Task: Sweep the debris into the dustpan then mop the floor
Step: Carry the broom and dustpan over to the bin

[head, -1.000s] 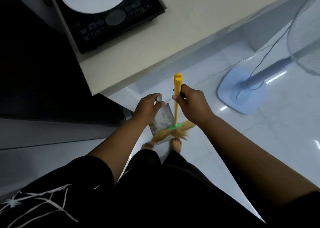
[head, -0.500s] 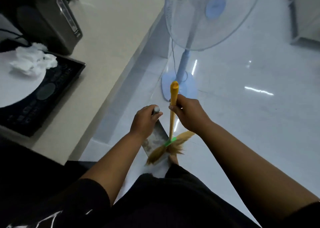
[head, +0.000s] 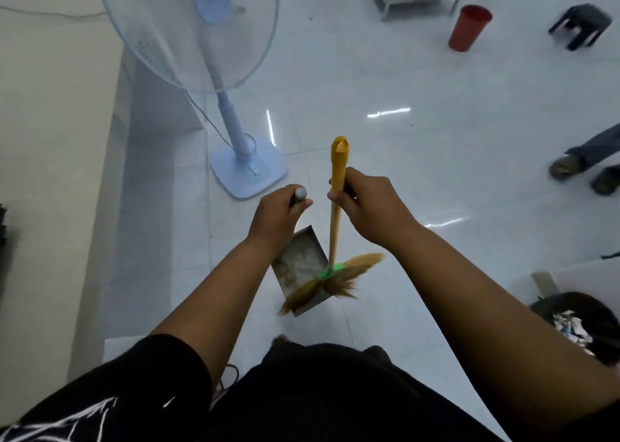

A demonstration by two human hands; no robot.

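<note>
Yellow broom (head: 336, 206), grey dustpan (head: 299, 267), lt-blue fan (head: 231, 126), red cup (head: 469, 28).

The broom (head: 333, 237) has a yellow plastic handle standing nearly upright, a green band at its foot and straw-coloured bristles fanning out sideways, held near the top of the handle by the right grip (head: 369, 206). Its bristles lie across the open mouth of the dustpan (head: 298, 263), a grey metal tray with dusty pale smears inside. The dustpan hangs tilted over the glossy white tiled floor (head: 419, 180), its round-capped dark handle held in the left grip (head: 275, 220).
</note>
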